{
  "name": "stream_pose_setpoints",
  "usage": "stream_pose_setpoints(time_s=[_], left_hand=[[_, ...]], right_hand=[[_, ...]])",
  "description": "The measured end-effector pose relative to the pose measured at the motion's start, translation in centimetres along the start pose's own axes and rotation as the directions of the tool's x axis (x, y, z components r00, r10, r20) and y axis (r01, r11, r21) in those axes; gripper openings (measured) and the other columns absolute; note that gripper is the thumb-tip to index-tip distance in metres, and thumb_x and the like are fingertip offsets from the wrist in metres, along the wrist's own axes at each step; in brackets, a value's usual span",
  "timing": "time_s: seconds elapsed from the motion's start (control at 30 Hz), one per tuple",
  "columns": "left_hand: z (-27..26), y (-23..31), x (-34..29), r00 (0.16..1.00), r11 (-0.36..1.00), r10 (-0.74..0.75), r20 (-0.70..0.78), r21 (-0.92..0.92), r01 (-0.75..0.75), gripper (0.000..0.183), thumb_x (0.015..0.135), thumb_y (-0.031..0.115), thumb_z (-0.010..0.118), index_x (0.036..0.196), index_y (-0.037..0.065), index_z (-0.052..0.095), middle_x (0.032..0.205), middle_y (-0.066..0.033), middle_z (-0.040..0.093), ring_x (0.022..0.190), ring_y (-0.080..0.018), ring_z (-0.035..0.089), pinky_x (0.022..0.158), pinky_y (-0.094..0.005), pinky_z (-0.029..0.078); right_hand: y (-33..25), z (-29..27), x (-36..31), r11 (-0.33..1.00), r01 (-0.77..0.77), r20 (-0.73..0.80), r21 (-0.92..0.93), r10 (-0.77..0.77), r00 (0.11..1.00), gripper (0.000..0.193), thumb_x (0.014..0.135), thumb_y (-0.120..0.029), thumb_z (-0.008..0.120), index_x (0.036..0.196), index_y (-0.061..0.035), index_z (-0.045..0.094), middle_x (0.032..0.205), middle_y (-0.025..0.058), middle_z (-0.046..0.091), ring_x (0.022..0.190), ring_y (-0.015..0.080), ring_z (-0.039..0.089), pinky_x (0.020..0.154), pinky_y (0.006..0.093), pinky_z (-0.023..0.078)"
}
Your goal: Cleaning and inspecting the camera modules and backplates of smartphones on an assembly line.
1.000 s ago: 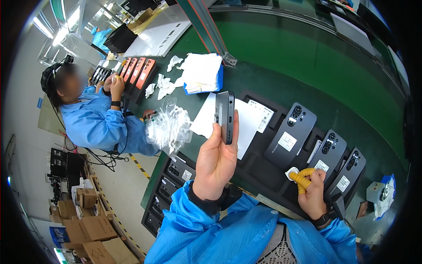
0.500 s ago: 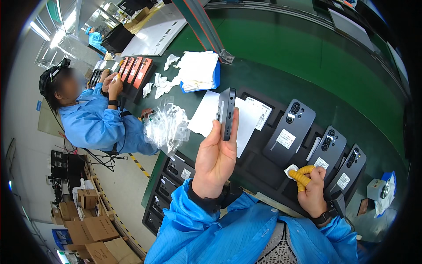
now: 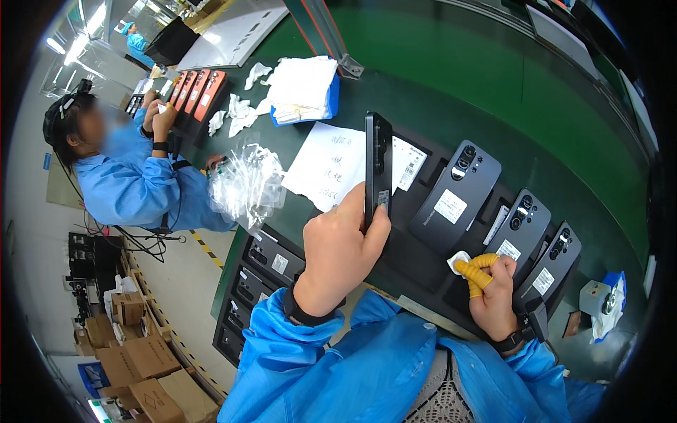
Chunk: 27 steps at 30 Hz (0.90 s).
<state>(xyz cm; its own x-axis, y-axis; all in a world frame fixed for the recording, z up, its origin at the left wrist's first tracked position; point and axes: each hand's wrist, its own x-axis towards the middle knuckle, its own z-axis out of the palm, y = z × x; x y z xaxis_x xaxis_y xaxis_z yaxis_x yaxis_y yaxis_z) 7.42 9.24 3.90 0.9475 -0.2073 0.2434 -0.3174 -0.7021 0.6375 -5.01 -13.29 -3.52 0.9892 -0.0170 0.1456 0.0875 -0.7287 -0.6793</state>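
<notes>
A: What do we see change just now?

B: Our left hand (image 3: 342,247) turns at the wrist. A half second ago we face the ported end of the dark phone (image 3: 379,166); now its long edge and camera side come round, and we see the back of the hand instead of the palm.

A: So where is that phone?

B: Up in the air, nearly upright, pinched between our left thumb and fingers, in front of the sheet of paper (image 3: 328,166) that lies beyond the hand.

A: And our right hand (image 3: 493,296)?

B: Much as before, low over the near side of the black tray (image 3: 405,257). Its fingers, in yellow finger covers (image 3: 481,271), close on a small white cloth (image 3: 457,264). We cannot tell whether the hand touches the middle phone (image 3: 518,229) just beyond it.

A: Anything else close by?

B: One grey phone (image 3: 458,197) lies camera side up, beyond the cloth; another, the end phone (image 3: 550,261), lies to the right of the right hand.

A: What does the turn mean for the work?

B: We judge that attention passes from the phone's end to its back and edge. The cloth is well apart from it, so we take this as looking, not wiping.
</notes>
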Motion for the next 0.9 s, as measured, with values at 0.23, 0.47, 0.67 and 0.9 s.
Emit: stream_pose_setpoints(time_s=[0.23,0.47,0.67,0.9], left_hand=[[0.0,-0.8,0.6,0.998,0.996,0.052,0.034,0.068,-0.054,0.027,0.086,0.013,0.064,0.109,-0.001,0.063,0.058,-0.0131,0.057,0.049,-0.0248,0.056,0.046,-0.0348,0.042],[-2.5,-6.1,6.6,0.915,0.854,-0.185,0.36,-0.401,0.33,0.032,0.102,0.016,0.046,0.123,-0.005,0.057,0.107,-0.0064,0.067,0.096,-0.0114,0.06,0.087,-0.025,0.047],[5.1,-12.8,7.3,0.951,0.908,-0.133,0.279,-0.35,0.23,0.037,0.103,0.025,0.038,0.118,-0.002,0.058,0.108,-0.0186,0.065,0.102,-0.0297,0.061,0.092,-0.0392,0.045],[6.5,-7.9,7.4,0.926,0.979,-0.176,0.335,-0.036,0.199,0.027,0.094,0.014,0.05,0.114,-0.002,0.061,0.105,-0.0237,0.063,0.095,-0.039,0.061,0.086,-0.0433,0.048]], right_hand=[[0.4,0.1,0.0,1.0,0.005,0.0,0.004,-0.005,1.0,0.042,0.068,0.01,0.063,0.102,-0.0121,0.075,0.096,0.0041,0.06,0.092,0.0259,0.045,0.086,0.0362,0.035],[0.3,0.2,0.3,1.0,0.023,-0.054,0.005,-0.023,0.998,0.04,0.068,0.01,0.064,0.099,-0.0122,0.075,0.094,0.0023,0.061,0.089,0.025,0.047,0.085,0.0351,0.034],[0.1,0.4,0.3,0.996,0.081,-0.025,-0.033,-0.082,0.996,0.04,0.067,0.007,0.061,0.099,-0.0122,0.074,0.095,0.0072,0.06,0.096,0.0298,0.047,0.085,0.039,0.037],[0.0,-0.4,-0.7,0.999,0.043,-0.055,0.008,-0.042,0.998,0.03,0.072,0.01,0.059,0.097,-0.0025,0.07,0.093,0.0114,0.053,0.093,0.03,0.047,0.084,0.0354,0.038]])
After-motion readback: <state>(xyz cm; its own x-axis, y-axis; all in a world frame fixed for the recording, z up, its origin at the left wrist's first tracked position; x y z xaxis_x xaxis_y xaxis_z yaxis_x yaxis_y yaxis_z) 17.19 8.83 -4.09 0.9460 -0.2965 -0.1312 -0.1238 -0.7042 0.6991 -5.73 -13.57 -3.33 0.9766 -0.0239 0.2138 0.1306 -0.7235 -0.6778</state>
